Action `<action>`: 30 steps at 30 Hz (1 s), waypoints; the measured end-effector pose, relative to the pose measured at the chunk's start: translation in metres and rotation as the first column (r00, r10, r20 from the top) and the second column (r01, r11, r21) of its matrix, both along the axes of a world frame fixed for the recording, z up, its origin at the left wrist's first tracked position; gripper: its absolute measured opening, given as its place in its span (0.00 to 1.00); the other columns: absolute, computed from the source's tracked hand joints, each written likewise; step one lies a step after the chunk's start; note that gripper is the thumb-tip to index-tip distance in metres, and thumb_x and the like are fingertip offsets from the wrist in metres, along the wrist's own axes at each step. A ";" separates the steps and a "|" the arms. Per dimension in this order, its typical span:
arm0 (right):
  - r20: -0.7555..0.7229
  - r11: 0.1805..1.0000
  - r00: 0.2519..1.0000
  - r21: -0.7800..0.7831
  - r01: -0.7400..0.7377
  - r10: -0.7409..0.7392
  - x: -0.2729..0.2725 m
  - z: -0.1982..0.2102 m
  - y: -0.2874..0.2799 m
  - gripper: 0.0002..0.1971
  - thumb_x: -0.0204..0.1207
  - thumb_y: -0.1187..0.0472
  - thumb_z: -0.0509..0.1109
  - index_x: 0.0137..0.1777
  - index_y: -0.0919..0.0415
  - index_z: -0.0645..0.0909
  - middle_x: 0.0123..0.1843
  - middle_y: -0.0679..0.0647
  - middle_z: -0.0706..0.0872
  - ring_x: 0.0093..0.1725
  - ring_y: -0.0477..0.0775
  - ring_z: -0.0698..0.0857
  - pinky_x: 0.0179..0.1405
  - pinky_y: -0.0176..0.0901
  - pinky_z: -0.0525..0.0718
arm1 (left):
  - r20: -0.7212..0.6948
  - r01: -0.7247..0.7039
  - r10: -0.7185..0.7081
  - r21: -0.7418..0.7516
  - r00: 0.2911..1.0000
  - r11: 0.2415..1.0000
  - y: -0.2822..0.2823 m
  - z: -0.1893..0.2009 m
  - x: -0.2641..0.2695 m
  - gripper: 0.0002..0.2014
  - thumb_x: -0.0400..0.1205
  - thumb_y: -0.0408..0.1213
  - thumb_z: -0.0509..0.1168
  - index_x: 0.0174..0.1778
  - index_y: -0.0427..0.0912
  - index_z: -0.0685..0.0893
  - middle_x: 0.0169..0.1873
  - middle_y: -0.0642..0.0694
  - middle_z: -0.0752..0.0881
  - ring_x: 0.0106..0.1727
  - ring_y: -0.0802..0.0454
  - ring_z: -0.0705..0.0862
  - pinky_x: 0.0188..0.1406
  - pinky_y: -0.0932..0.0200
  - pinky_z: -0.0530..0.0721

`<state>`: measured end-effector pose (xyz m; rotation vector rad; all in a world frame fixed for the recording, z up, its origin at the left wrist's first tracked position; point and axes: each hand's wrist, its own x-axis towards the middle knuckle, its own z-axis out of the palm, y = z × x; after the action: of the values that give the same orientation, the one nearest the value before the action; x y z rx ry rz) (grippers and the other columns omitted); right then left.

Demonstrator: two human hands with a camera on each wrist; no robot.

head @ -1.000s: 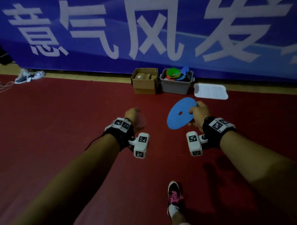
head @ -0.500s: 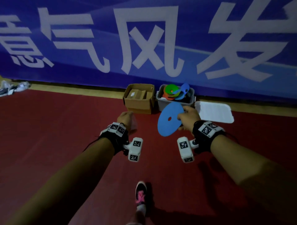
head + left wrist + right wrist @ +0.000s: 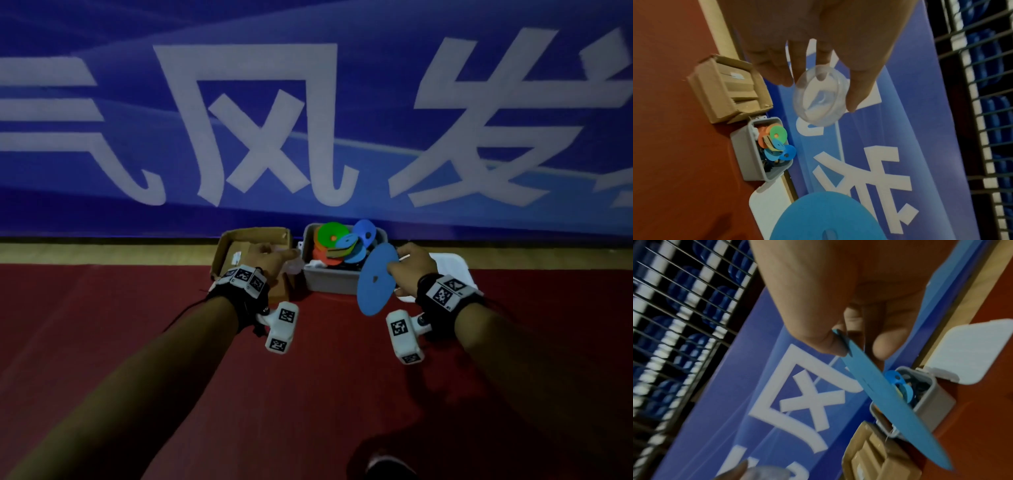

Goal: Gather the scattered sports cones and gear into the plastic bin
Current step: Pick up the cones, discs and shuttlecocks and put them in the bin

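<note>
The right hand [image 3: 409, 270] pinches the rim of a flat blue disc [image 3: 376, 279] between thumb and fingers, holding it tilted on edge just in front of the grey plastic bin [image 3: 329, 282]. The left hand [image 3: 270, 257] grips a small clear round cup [image 3: 821, 95] with curled fingertips, above the open cardboard box [image 3: 222, 246]. The bin sits on the red floor [image 3: 137, 342] against the blue banner [image 3: 342, 102], touching the box on its left, and holds green, orange and blue discs [image 3: 342, 245]. A white lid [image 3: 970, 352] lies just right of the bin.
</note>
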<state>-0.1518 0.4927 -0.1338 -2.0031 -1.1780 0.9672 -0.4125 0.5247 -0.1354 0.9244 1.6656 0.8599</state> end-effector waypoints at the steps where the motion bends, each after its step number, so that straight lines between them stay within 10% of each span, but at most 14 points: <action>1: 0.018 1.000 1.000 -0.009 0.015 -0.015 0.006 -0.005 0.024 0.07 0.75 0.64 0.68 0.52 0.59 0.77 0.47 0.59 0.85 0.42 0.60 0.87 0.32 0.51 0.90 | -0.033 0.025 -0.024 0.012 0.999 1.000 0.025 -0.003 0.006 0.17 0.72 0.43 0.77 0.52 0.41 0.84 0.52 0.38 0.87 0.43 0.45 0.83 0.49 0.44 0.85; 5: 0.079 0.996 0.997 -0.092 0.011 -0.003 0.031 -0.033 0.116 0.08 0.74 0.64 0.68 0.51 0.64 0.80 0.45 0.63 0.87 0.41 0.64 0.88 0.39 0.61 0.91 | -0.161 0.139 -0.146 -0.054 0.976 0.989 0.115 -0.027 0.033 0.16 0.70 0.46 0.79 0.30 0.40 0.81 0.27 0.41 0.79 0.30 0.45 0.79 0.31 0.52 0.79; 10: 0.136 0.981 0.986 -0.178 -0.072 0.097 0.070 -0.071 0.250 0.10 0.72 0.64 0.67 0.30 0.61 0.73 0.33 0.64 0.83 0.36 0.67 0.87 0.36 0.59 0.90 | -0.231 0.135 -0.170 -0.162 0.958 0.978 0.226 -0.049 0.064 0.15 0.71 0.46 0.79 0.33 0.41 0.82 0.28 0.47 0.82 0.31 0.50 0.80 0.22 0.62 0.71; 18: -0.218 0.984 0.975 -0.163 -0.071 0.034 0.105 -0.067 0.442 0.05 0.78 0.67 0.65 0.45 0.56 0.79 0.44 0.64 0.83 0.34 0.59 0.87 0.23 0.47 0.87 | -0.135 0.093 -0.125 -0.226 0.983 0.970 0.388 -0.052 0.124 0.20 0.70 0.41 0.81 0.50 0.39 0.79 0.55 0.35 0.85 0.46 0.48 0.81 0.39 0.60 0.80; 22: -0.247 0.977 0.969 -0.212 -0.039 -0.015 0.121 -0.060 0.489 0.08 0.77 0.63 0.68 0.38 0.53 0.76 0.46 0.60 0.83 0.42 0.60 0.86 0.47 0.56 0.90 | -0.123 0.042 -0.067 -0.197 0.990 0.980 0.452 -0.047 0.165 0.33 0.77 0.32 0.74 0.77 0.34 0.68 0.68 0.37 0.77 0.69 0.40 0.78 0.50 0.65 0.71; 27: -0.329 0.956 0.942 -0.291 -0.036 -0.065 0.129 -0.050 0.494 0.10 0.80 0.69 0.65 0.37 0.59 0.73 0.36 0.60 0.74 0.33 0.56 0.77 0.31 0.40 0.78 | -0.225 0.067 -0.108 -0.182 0.968 0.981 0.490 -0.066 0.163 0.32 0.75 0.39 0.77 0.73 0.37 0.75 0.69 0.37 0.79 0.65 0.40 0.81 0.58 0.55 0.80; 30: -0.342 0.959 0.931 -0.280 0.030 -0.129 0.128 -0.050 0.489 0.11 0.81 0.70 0.63 0.38 0.57 0.73 0.34 0.59 0.72 0.29 0.55 0.73 0.30 0.37 0.73 | -0.235 0.155 -0.189 -0.156 0.953 0.975 0.496 -0.066 0.152 0.18 0.75 0.38 0.76 0.58 0.35 0.84 0.51 0.38 0.85 0.51 0.43 0.84 0.48 0.54 0.83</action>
<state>-0.0240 0.9820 -0.1837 -1.9481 -0.7919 1.4435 -0.2603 1.0211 -0.2016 1.1000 1.8004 0.5210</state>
